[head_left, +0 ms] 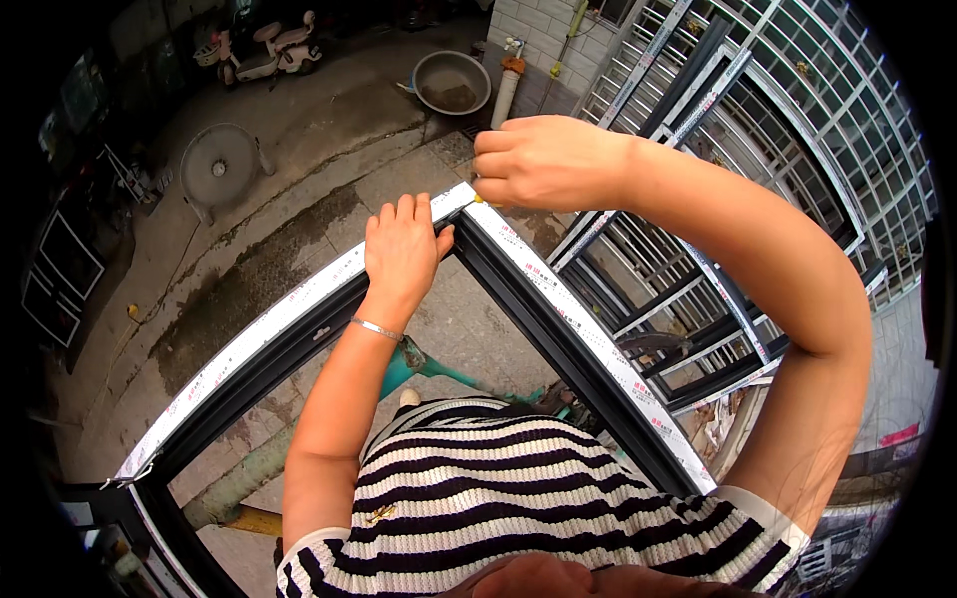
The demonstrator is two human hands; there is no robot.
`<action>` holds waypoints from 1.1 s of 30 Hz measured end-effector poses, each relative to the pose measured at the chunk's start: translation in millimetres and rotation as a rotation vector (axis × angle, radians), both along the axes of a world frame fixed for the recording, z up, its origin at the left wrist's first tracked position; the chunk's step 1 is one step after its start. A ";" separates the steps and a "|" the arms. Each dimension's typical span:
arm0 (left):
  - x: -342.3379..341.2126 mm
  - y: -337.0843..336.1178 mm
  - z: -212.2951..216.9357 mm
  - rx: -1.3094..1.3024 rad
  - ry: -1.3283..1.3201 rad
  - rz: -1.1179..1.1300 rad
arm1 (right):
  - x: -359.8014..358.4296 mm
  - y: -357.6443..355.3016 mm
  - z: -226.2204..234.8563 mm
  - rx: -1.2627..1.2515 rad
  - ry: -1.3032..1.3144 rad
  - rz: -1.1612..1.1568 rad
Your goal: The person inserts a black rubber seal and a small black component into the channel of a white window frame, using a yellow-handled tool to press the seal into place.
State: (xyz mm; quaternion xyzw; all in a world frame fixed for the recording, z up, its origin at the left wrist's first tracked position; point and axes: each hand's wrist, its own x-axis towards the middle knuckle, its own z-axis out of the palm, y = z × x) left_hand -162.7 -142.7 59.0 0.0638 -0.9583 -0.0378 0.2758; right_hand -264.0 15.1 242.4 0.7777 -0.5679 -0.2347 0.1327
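Observation:
A large black window frame (318, 296), its outer faces covered in white printed protective film, spans the space in front of me. My left hand (403, 239) wraps over the frame's left member near its far corner, fingers on the white film and thumb on the inner side. My right hand (546, 164) is closed in a fist just right of that corner. Below its fingers a small yellow bit (478, 199) shows against the corner. What the fist holds is mostly hidden, so I cannot tell its kind.
More film-covered frames (713, 95) lean against metal window bars (847, 100) on the right. Beyond are a grey basin (452, 84), an orange-topped pipe (508, 85), a round fan (217, 169) and a pink scooter (267, 52). A green metal support (424, 367) stands below the frame.

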 end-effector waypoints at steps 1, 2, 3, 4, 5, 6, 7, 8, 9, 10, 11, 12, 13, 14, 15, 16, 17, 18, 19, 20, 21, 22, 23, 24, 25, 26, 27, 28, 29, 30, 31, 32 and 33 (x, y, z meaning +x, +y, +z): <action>0.1 -0.1 -0.7 -0.001 0.006 0.000 | 3.5 -4.9 -0.8 -0.013 -0.028 -0.084; 0.6 -0.8 -1.6 0.001 0.010 0.007 | 13.0 -8.7 -5.5 -0.095 -0.171 -0.285; 0.9 -1.2 -1.8 0.000 0.006 0.008 | 25.6 -10.2 -11.1 -0.176 -0.317 -0.488; 1.1 -1.7 -1.9 -0.002 0.001 0.010 | 33.2 -14.0 -15.1 -0.256 -0.463 -0.691; 0.6 0.7 -2.0 0.000 -0.001 0.005 | 36.5 -18.0 -16.5 -0.145 -0.996 -1.095; 0.0 2.2 -2.1 0.005 -0.001 -0.002 | 36.6 -18.9 -19.1 -0.187 -1.193 -1.201; -0.5 3.0 -2.5 0.010 -0.002 -0.008 | 34.0 -19.1 -23.7 -0.231 -1.393 -1.301; -1.1 0.4 -0.5 0.013 0.004 -0.001 | 36.1 -24.5 -18.9 -0.272 -1.592 -1.382; -0.8 -0.1 0.6 0.014 0.004 0.000 | 38.6 -25.0 -11.9 -0.242 -1.410 -1.290; 0.3 0.5 0.7 0.014 0.003 0.002 | 41.6 -17.9 -0.9 -0.195 -1.207 -1.270; 2.5 -0.6 0.6 0.015 0.001 0.009 | 33.8 -14.2 -7.6 -0.332 -0.840 -0.983; 2.4 -0.2 -0.2 0.018 0.015 0.004 | 27.4 -6.5 -12.8 -0.450 -0.470 -0.695; 2.2 -0.1 -1.9 0.021 0.027 0.001 | 23.1 4.0 -16.4 -0.533 -0.384 -0.351; 1.9 -0.7 -2.8 0.019 0.040 -0.002 | 18.2 6.8 -14.6 -0.402 -0.299 -0.228; 1.0 0.0 -3.1 -0.005 0.056 0.006 | 11.3 7.2 -11.5 -0.270 -0.212 -0.106; 0.2 0.7 -3.3 -0.005 0.060 0.013 | 6.2 6.8 -9.6 -0.138 -0.123 0.015; -0.9 2.4 -3.7 -0.006 0.064 0.017 | 4.7 7.4 -9.3 -0.120 -0.146 0.136; -2.0 3.3 -3.9 -0.005 0.068 0.021 | 5.0 5.1 -11.9 -0.160 -0.141 0.069; -3.2 3.6 -3.7 -0.025 0.074 0.030 | 6.9 0.0 -17.1 -0.201 -0.137 0.001; -2.9 3.8 -4.6 -0.031 0.074 0.036 | 12.1 -5.5 -23.2 -0.241 -0.140 -0.066; -3.3 3.9 -4.9 -0.036 0.074 0.041 | 18.3 -8.8 -29.2 -0.350 -0.241 -0.246; -4.0 3.9 -4.4 -0.041 0.075 0.044 | 17.8 -14.1 -29.4 -0.357 -0.546 -0.567; -3.6 4.6 -4.8 -0.045 0.079 0.036 | 22.2 -18.7 -23.6 -0.350 -0.856 -0.896; -3.7 3.7 -4.5 -0.048 0.085 0.026 | 23.9 -18.6 -20.1 -0.332 -1.165 -1.226; -4.4 3.6 -3.6 -0.051 0.092 0.014 | 22.8 -12.4 -20.1 -0.407 -1.393 -1.265; -3.6 3.2 -4.0 -0.044 0.083 0.026 | 20.1 -6.8 -18.2 -0.365 -1.469 -1.256; -4.0 2.9 -4.8 -0.046 0.087 0.034 | 16.9 -1.4 -20.1 -0.464 -1.094 -1.058; -5.2 2.6 -5.5 -0.049 0.093 0.040 | 13.2 5.0 -22.2 -0.539 -0.722 -0.849; -7.4 5.0 -6.3 -0.064 0.110 0.030 | 5.6 20.1 -32.0 -0.628 -0.512 -0.468; -7.3 7.2 -8.5 -0.092 0.077 0.046 | -0.5 25.3 -29.0 -0.606 -0.271 -0.116; -8.3 6.3 -6.2 -0.101 0.059 0.062 | -8.6 24.7 -24.5 -0.442 -0.140 0.019; -8.9 8.0 -6.1 -0.103 0.032 0.059 | -10.1 24.4 -21.4 -0.270 -0.020 0.134; -7.7 4.7 -9.6 -0.127 0.070 0.062 | -7.9 18.7 -19.4 -0.182 0.008 0.073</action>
